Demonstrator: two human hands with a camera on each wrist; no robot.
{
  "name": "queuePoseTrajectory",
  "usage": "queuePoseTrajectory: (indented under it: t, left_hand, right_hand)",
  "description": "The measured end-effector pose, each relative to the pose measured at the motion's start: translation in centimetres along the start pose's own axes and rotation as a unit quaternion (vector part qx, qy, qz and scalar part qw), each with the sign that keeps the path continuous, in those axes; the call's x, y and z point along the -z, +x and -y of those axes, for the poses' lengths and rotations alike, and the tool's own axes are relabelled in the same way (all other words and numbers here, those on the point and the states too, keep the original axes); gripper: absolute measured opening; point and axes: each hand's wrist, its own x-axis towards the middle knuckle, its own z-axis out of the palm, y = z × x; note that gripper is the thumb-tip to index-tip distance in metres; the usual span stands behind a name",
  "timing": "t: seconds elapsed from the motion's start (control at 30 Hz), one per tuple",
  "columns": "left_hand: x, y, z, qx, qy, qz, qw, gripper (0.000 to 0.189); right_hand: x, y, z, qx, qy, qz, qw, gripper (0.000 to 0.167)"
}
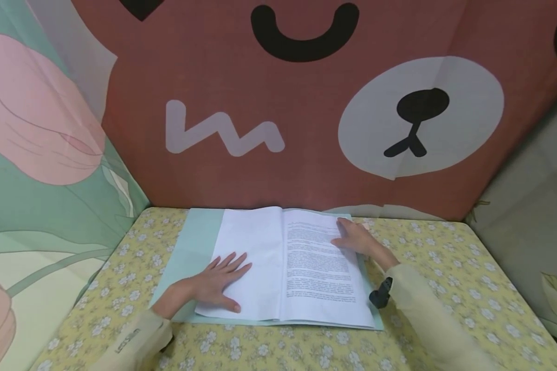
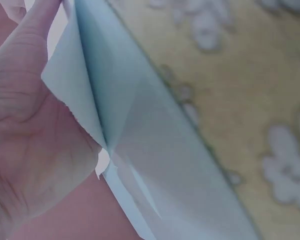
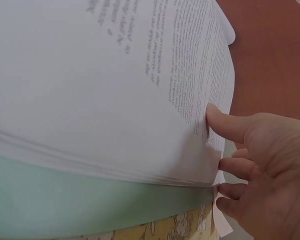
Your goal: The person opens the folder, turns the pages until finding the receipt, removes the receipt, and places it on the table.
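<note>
An open document of white sheets [image 1: 248, 237] lies in a pale green folder [image 1: 199, 226]. The left page is blank; its right page [image 1: 315, 304] carries dense printed text. My left hand [image 1: 218, 283] rests on the blank page with fingers spread, thumb toward the lower edge. In the left wrist view, its palm lies beside a lifted green flap [image 2: 72, 80]. At the upper right edge of the printed page is my right hand [image 1: 356, 237]. In the right wrist view, its thumb [image 3: 227, 125] presses on the page while the other fingertips meet the sheet edges, pinching them.
A yellow floral cloth [image 1: 427, 257] covers the table. Behind stands a reddish-brown hanging [image 1: 306, 170] with a bear print, close to the folder's far edge. Patterned fabric walls [image 1: 42, 216] flank both sides. A dark device [image 1: 381, 293] is strapped at the right wrist.
</note>
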Motion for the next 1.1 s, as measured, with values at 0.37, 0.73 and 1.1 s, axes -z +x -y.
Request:
queuePoseTrajectory:
  t: [0.37,0.73,1.1]
  left_hand:
    - [1.1,0.6,-2.1,0.044,-0.002,0.034,0.9985,0.112]
    - [2.2,2.1,-5.1,0.157,0.018,0.08,0.9842,0.118]
    - [2.3,2.3,-5.1,0.164,0.022,0.092,0.9818,0.119]
  right_hand:
    - [-0.9,0.6,-0.3,-0.006,-0.023,-0.025,0.9994,0.071]
    - [-0.9,0.6,0.0,-0.009,-0.027,-0.027,0.9992,0.069]
    - [0.3,0.7,0.0,-0.035,0.003,0.036,0.9987,0.095]
